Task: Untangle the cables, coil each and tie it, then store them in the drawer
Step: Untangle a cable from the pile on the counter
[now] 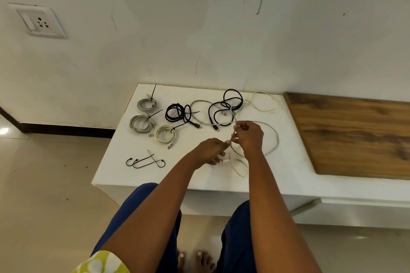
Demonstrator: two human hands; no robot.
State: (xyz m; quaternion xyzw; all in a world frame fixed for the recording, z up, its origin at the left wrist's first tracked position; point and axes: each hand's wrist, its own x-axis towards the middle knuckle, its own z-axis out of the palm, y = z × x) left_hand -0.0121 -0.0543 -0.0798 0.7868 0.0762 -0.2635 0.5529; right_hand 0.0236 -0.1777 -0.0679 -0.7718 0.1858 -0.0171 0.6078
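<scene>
With both hands' fingers pinching the white cable (269, 133), left hand (213, 150) anchors while right hand (249, 137) feeds even, untwisted loops near the tabletop's (137, 175) front edge.

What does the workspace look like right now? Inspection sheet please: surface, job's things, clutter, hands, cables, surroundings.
Surface: white cabinet top, with a wooden panel at its right.
Job's things: three tied pale coils at far left; tied black coil beside them; loose zip ties near the front left edge. No drawer seen open.
Clutter: nothing seen.
Hands: left hand and right hand both pinch the white cable, over the top's middle.
Cables: untied black cable tangled with a pale cable at the back; the white cable loops loosely round the hands.
Surroundings: white wall with a socket; tiled floor; bare feet below.
</scene>
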